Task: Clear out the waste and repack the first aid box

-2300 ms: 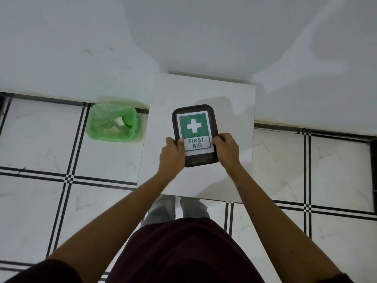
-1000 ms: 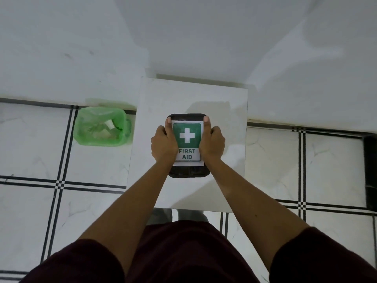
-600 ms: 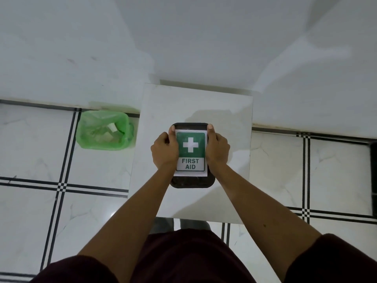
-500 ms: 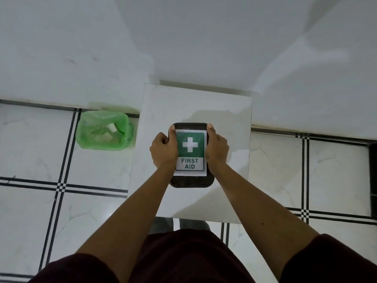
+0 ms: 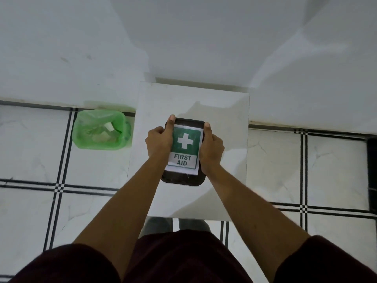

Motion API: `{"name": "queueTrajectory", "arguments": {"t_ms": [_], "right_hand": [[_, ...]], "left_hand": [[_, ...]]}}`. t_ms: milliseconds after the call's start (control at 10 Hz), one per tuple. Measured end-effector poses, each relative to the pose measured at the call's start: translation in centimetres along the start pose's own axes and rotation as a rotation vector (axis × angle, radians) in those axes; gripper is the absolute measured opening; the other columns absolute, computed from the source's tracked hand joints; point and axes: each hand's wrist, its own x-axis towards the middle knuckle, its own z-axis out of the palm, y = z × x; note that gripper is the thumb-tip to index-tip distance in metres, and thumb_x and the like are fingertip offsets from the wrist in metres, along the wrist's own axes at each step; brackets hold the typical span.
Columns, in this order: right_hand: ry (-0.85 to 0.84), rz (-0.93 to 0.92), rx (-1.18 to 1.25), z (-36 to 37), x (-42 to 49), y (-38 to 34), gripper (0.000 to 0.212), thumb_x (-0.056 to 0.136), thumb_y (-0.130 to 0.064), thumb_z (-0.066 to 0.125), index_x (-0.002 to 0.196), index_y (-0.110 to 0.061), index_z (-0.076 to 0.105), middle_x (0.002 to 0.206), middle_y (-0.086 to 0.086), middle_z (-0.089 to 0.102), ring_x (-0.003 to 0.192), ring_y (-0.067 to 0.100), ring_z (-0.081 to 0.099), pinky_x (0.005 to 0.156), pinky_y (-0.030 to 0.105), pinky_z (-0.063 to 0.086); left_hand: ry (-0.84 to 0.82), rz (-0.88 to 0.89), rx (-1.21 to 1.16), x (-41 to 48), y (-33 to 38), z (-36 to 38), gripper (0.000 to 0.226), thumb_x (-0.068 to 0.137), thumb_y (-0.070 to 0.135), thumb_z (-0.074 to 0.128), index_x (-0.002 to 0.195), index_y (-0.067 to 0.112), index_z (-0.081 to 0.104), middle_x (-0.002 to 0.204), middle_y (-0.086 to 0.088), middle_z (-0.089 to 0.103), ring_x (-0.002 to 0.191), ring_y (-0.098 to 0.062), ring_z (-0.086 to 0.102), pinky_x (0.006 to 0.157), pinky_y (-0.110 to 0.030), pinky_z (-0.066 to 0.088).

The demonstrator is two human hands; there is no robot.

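A black first aid box [image 5: 184, 152] with a green and white "FIRST AID" label lies closed on a small white square table [image 5: 222, 111]. My left hand [image 5: 158, 140] grips its left edge, thumb stretched along the lid toward the far corner. My right hand [image 5: 211, 149] grips the right edge the same way. To the left, on the floor, stands a green waste bin [image 5: 101, 129] lined with a green bag, with scraps of paper inside.
The table stands against a white wall [image 5: 183, 37]. White floor tiles with black lines surround it. A dark object [image 5: 372, 172] shows at the right edge. My feet [image 5: 175, 224] are under the table's near edge.
Both hands moved from the box's near end to its two long sides, thumbs along the lid. The box now sits straight instead of slightly tilted.
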Motion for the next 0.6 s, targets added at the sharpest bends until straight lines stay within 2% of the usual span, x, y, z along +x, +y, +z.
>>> {"name": "queueTrajectory", "arguments": {"t_ms": [100,200,300,400,500,600], "right_hand": [[0.031,-0.009,-0.014,-0.2,0.0,-0.2,0.064,0.094,-0.061,0.031,0.073,-0.013,0.068,0.071,0.001,0.072,0.062,0.016,0.069,0.065,0.032,0.059],[0.049,-0.022,-0.038,-0.2,-0.4,-0.6,0.061,0.095,-0.059,0.032,0.078,-0.008,0.062,0.074,0.003,0.068,0.064,0.018,0.067,0.061,0.028,0.055],[0.204,-0.153,-0.23,0.1,-0.8,-0.7,0.05,0.095,-0.057,0.032,0.099,-0.013,0.055,0.101,0.007,0.064,0.094,0.026,0.063,0.084,0.042,0.052],[0.245,-0.467,-0.437,-0.4,-1.9,-0.3,0.05,0.1,-0.044,0.025,0.133,-0.014,0.045,0.147,0.009,0.043,0.14,0.027,0.033,0.115,0.054,0.015],[0.156,-0.729,-0.623,-1.8,-2.7,0.6,0.054,0.1,-0.039,0.018,0.142,-0.011,0.037,0.155,0.013,0.028,0.146,0.029,0.017,0.118,0.055,0.004],[0.081,-0.84,-0.648,-3.0,-3.6,-0.9,0.059,0.1,-0.041,0.011,0.144,-0.009,0.033,0.156,0.014,0.025,0.147,0.029,0.014,0.119,0.053,0.005]], "left_hand": [[0.045,-0.003,-0.062,0.4,-0.3,0.2,0.06,0.072,0.068,0.061,0.057,0.014,0.04,0.052,-0.001,0.05,0.048,-0.014,0.051,0.049,-0.022,0.042],[0.18,0.088,-0.065,-0.1,0.0,0.2,0.052,0.081,0.06,0.058,0.064,0.012,0.046,0.061,-0.001,0.052,0.058,-0.016,0.053,0.054,-0.023,0.041],[0.212,0.328,-0.052,-1.0,-0.7,-0.1,0.034,0.095,0.041,0.043,0.107,0.013,0.057,0.107,-0.004,0.064,0.103,-0.021,0.059,0.087,-0.033,0.049],[0.079,0.571,0.21,-1.6,-2.0,-1.7,0.043,0.1,0.037,0.03,0.136,0.017,0.042,0.146,-0.003,0.043,0.138,-0.016,0.034,0.113,-0.034,0.029],[-0.018,0.719,0.462,-1.7,-2.7,-3.0,0.049,0.101,0.035,0.026,0.144,0.013,0.031,0.158,-0.007,0.024,0.148,-0.02,0.012,0.121,-0.042,0.011],[-0.096,0.823,0.543,-2.3,-0.9,-4.1,0.051,0.101,0.034,0.025,0.146,0.01,0.029,0.158,-0.011,0.02,0.149,-0.023,0.008,0.122,-0.045,0.004]]}}
